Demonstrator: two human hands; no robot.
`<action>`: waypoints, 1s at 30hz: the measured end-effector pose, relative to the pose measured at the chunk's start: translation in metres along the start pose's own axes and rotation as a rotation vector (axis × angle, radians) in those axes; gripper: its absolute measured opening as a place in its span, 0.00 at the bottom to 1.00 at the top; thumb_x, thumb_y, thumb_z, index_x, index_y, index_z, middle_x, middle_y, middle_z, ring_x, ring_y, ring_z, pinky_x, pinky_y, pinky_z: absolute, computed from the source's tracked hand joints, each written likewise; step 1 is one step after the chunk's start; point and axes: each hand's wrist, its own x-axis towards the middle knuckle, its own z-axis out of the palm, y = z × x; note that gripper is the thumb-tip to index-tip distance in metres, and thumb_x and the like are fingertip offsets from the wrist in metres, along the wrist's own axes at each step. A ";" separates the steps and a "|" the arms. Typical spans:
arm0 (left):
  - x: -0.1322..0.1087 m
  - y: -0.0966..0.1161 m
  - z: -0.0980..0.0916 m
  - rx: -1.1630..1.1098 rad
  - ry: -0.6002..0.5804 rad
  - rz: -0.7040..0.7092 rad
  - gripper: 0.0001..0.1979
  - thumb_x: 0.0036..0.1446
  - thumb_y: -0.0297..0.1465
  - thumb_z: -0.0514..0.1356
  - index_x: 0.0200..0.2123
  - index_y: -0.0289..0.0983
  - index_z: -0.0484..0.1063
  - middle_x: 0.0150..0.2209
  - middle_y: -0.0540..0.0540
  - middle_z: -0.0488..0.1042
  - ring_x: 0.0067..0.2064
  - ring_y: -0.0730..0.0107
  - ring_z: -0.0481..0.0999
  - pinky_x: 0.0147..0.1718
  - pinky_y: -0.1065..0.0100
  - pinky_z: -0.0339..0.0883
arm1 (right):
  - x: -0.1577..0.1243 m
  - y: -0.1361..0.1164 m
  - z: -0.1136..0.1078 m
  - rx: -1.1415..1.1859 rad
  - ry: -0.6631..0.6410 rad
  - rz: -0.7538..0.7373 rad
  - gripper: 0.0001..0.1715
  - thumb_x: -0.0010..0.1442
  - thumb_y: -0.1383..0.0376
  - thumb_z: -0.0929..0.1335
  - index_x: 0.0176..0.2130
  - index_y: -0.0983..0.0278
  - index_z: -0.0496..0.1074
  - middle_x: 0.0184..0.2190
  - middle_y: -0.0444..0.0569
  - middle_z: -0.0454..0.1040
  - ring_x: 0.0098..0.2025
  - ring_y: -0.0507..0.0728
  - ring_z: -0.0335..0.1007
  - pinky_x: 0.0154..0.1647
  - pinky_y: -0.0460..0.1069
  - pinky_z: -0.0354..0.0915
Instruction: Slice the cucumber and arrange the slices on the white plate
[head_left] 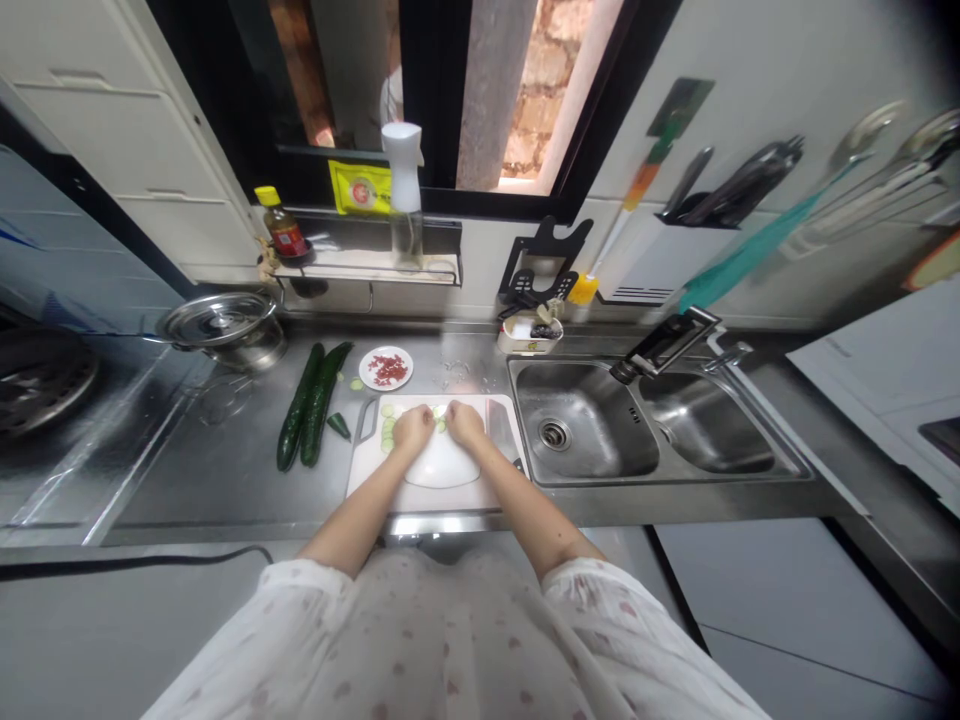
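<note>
My left hand (414,428) is closed, fingers curled, over the far left part of a white plate (442,470); what its fingertips hold is hidden. Facing it, my right hand (466,424) is closed too, its fingertips at pale green cucumber slices (440,424) between the two hands. The plate rests on a white cutting board (367,480). More cucumber slices (388,432) lie on the board's left side, by my left wrist. A knife (501,425) lies along the board's right side, its dark handle toward me.
Two whole cucumbers (309,410) and a cut cucumber end (338,426) lie left of the board. Behind it sits a small plate of red pieces (386,369). A lidded pot (225,325) stands back left; a double sink (592,415) adjoins the board's right side.
</note>
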 end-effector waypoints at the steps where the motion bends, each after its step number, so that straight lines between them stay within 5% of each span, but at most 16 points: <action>1: 0.000 0.001 0.000 0.015 0.000 -0.004 0.10 0.57 0.33 0.54 0.37 0.41 0.74 0.39 0.45 0.78 0.41 0.63 0.75 0.35 0.69 0.60 | 0.000 0.000 0.000 -0.006 -0.001 0.000 0.15 0.64 0.68 0.58 0.46 0.66 0.70 0.42 0.56 0.76 0.42 0.57 0.71 0.36 0.46 0.57; 14: -0.001 0.002 0.001 0.149 0.011 0.072 0.12 0.60 0.33 0.51 0.41 0.41 0.73 0.42 0.43 0.73 0.45 0.61 0.72 0.40 0.65 0.63 | -0.001 -0.002 0.001 -0.075 -0.009 -0.057 0.16 0.66 0.68 0.57 0.49 0.67 0.67 0.42 0.58 0.75 0.45 0.57 0.70 0.39 0.46 0.58; 23: -0.023 -0.013 0.002 0.295 0.024 0.424 0.15 0.62 0.30 0.49 0.49 0.41 0.70 0.46 0.42 0.69 0.49 0.60 0.64 0.44 0.64 0.62 | -0.002 -0.002 0.003 -0.075 -0.006 -0.084 0.17 0.65 0.70 0.57 0.51 0.67 0.64 0.42 0.58 0.75 0.46 0.57 0.69 0.41 0.47 0.59; 30: -0.023 -0.018 0.005 0.339 -0.029 0.477 0.19 0.62 0.29 0.49 0.55 0.44 0.66 0.48 0.40 0.67 0.50 0.57 0.62 0.44 0.61 0.62 | 0.000 -0.001 0.006 -0.087 0.007 -0.099 0.16 0.65 0.70 0.57 0.52 0.67 0.63 0.42 0.59 0.74 0.46 0.57 0.69 0.41 0.47 0.59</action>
